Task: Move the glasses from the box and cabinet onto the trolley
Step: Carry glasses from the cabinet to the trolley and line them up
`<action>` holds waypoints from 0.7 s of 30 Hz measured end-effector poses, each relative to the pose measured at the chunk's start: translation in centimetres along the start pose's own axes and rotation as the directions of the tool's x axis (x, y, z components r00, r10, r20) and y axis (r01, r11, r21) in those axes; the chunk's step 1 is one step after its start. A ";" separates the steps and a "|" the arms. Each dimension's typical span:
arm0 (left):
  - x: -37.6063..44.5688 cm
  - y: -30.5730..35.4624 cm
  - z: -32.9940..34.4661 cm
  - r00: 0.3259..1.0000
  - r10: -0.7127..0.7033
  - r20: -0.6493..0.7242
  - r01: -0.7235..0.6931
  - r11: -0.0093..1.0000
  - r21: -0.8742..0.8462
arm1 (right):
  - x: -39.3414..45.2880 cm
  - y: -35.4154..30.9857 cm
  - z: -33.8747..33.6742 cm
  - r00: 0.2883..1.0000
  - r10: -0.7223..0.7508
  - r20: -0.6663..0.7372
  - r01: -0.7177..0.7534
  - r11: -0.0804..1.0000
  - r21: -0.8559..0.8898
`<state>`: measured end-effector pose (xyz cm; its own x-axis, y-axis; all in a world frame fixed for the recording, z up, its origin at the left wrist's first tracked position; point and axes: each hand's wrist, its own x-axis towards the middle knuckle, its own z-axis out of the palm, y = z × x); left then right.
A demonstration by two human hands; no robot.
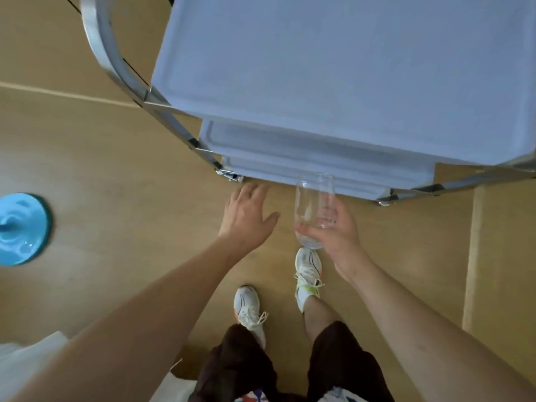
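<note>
one glass in hand, trolley shelves bare

trolley (333,82): three pale shelves in a metal frame, seen from above. no glasses on any part in view, so the job looks barely begun, or this is the first delivery.

box and cabinet: out of view; how many glasses remain cannot be told.

right hand (333,230): fingers curled round a clear glass (311,210), carried low, just short of the trolley's bottom shelf edge.

left hand (246,213): grip released, fingers spread, holding nothing, reaching toward the same edge.

next, by judgement: set the glass down upright.
</note>
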<state>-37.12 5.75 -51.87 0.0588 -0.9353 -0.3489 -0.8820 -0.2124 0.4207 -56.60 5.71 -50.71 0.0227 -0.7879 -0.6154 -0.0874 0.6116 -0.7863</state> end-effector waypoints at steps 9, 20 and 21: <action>6.4 -5.1 5.9 0.993 0.020 -0.119 -0.023 0.999 -0.023 | 8.2 4.5 2.4 0.996 -0.084 -0.006 0.084 0.995 -0.058; 15.8 -8.5 7.9 0.934 0.184 -0.307 -0.150 0.980 0.130 | 18.4 4.7 5.1 0.923 -0.382 -0.032 0.381 0.924 -0.037; 16.9 -8.8 8.2 0.922 0.202 -0.331 -0.165 0.977 0.136 | 19.3 4.7 5.2 0.906 -0.422 -0.037 0.420 0.907 -0.039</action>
<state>-32.24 -5.83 -68.29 0.0311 -0.9987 0.0401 -0.9351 -0.0149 0.3542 -51.42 -6.27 -66.62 0.0204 -0.9744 -0.2240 -0.1083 0.2206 -0.9693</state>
